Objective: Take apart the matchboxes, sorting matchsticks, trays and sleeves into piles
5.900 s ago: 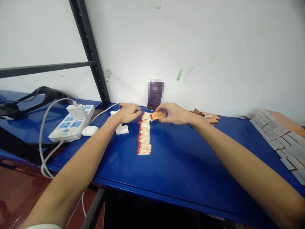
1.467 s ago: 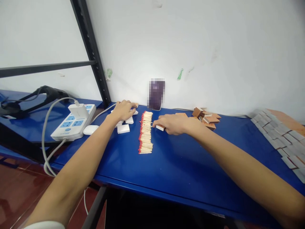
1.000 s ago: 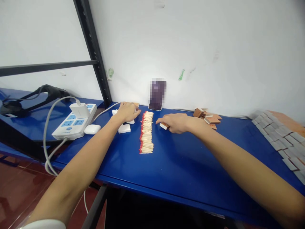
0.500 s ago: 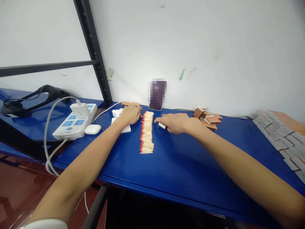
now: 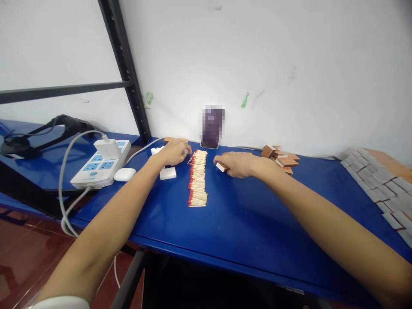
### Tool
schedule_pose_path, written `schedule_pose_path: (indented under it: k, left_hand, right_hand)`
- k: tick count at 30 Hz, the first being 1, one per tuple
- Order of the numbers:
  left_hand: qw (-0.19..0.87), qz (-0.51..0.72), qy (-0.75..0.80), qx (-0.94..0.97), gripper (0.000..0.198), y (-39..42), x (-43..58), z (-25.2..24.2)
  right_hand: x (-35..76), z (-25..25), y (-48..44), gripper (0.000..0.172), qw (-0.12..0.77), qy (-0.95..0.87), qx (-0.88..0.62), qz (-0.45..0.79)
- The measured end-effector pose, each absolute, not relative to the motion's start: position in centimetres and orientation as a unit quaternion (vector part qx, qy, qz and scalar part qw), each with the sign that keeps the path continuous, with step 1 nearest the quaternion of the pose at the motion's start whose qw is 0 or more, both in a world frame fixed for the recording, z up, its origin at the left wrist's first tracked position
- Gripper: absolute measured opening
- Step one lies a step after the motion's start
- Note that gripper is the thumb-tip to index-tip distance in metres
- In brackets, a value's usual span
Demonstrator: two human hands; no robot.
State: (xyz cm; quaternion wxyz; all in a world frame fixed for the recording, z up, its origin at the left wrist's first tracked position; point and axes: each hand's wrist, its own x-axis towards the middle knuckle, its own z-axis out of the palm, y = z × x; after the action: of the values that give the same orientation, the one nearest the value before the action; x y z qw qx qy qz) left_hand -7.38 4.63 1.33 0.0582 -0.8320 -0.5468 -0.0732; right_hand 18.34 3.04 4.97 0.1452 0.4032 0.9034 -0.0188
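A long row of red-headed matches (image 5: 198, 178) lies on the blue table, heads pointing left. My left hand (image 5: 175, 153) is at the far left end of the row, its fingers curled together; whatever they hold is too small to make out. Below and behind that hand are small white box trays (image 5: 168, 173). On the other side of the row, my right hand (image 5: 238, 164) is closed around a small matchbox (image 5: 222, 167), whose white side and brown edge show past the fingers.
Brown matchbox sleeves (image 5: 281, 159) are heaped at the back right, and more sleeves (image 5: 175, 140) lie behind my left hand. Many grey-white boxes (image 5: 383, 184) cover the right end. A phone (image 5: 212, 128) leans on the wall. A power strip (image 5: 99, 165) and white earphone case (image 5: 125, 174) stand left.
My left hand has drawn slightly left and its fingers have curled in. My right hand has shifted a little right, its forefinger folding from pointing out to gripping the matchbox.
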Motion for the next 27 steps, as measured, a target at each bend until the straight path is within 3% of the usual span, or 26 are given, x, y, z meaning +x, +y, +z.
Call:
schedule_pose_path:
  k: [9,16,27]
  left_hand:
    - [0.03,-0.069,-0.543,-0.836,0.027,4.2,-7.2,1.8]
    - [0.022,-0.061,-0.552,-0.831,0.026,4.1,-7.4,1.7]
    - [0.024,-0.058,-0.561,-0.826,0.019,3.7,-7.0,1.6]
  right_hand:
    - [19.2,5.3,3.5,0.06,0.138,0.905,0.401,-0.048]
    - [17.4,6.2,5.1,0.04,-0.073,0.936,0.343,-0.035]
    - [12.4,5.0,9.4,0.042,-0.041,0.949,0.306,-0.059]
